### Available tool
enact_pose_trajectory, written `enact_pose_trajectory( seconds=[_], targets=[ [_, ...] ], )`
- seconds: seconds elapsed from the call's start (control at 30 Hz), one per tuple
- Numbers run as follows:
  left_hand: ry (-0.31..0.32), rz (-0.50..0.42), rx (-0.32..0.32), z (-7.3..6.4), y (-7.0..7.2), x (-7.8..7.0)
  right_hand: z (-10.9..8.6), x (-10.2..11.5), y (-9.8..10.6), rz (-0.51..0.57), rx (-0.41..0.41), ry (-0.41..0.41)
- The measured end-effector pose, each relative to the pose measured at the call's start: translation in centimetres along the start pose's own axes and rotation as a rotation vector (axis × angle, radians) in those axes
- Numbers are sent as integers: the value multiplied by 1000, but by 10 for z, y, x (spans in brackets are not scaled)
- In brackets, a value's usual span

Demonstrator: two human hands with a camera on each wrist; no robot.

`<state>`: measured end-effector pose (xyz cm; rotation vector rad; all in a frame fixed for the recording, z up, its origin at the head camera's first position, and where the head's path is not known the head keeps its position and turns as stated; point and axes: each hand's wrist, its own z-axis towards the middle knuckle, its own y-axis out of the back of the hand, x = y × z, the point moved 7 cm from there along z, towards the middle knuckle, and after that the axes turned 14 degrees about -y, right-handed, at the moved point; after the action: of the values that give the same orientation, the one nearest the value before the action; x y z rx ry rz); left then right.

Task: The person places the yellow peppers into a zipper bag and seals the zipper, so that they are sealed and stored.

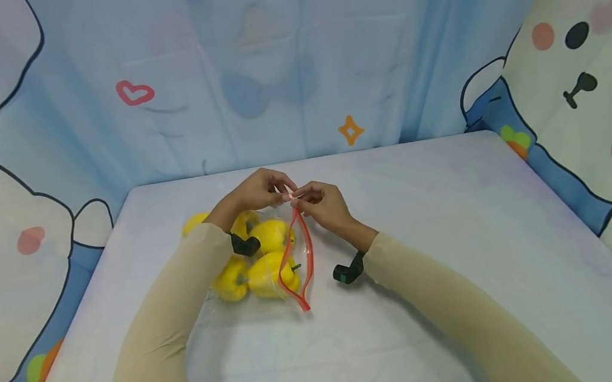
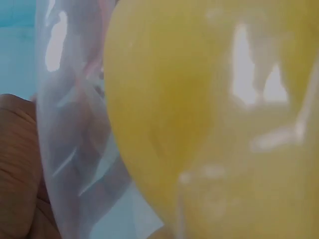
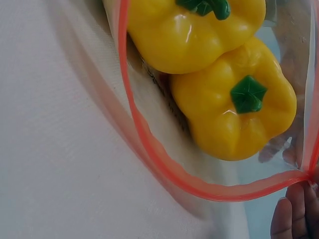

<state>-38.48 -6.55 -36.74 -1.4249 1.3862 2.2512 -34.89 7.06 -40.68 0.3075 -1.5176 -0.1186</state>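
A clear zip-top bag (image 1: 309,256) with a red zip edge lies on its side, holding several yellow bell peppers (image 1: 266,275). My left hand (image 1: 262,188) pinches the far corner of its mouth. Close beside it, my right hand (image 1: 324,204) pinches the same corner, the fingertips of both almost touching. Between the hands and the near corner, the red edges bow apart. Through this gap the right wrist view shows two bell peppers (image 3: 234,119) with green stems. In the left wrist view, clear plastic and one yellow bell pepper (image 2: 164,99) fill most of the frame.
A white-covered table (image 1: 447,204) carries the bag on its left half. Behind it hangs a light blue curtain (image 1: 298,95) printed with cartoon figures. Each wrist wears a small black camera, the right one (image 1: 349,270) close above the tabletop.
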Motion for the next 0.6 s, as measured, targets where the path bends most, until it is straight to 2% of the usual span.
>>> enact_pose_trajectory(
  seconds=[0.23, 0.6],
  targets=[
    [20, 47, -12, 2, -3, -8, -1, -1, 1, 1, -12, 4],
    [83, 190, -95, 3, 2, -14, -4, 2, -2, 26, -4, 26]
  ],
)
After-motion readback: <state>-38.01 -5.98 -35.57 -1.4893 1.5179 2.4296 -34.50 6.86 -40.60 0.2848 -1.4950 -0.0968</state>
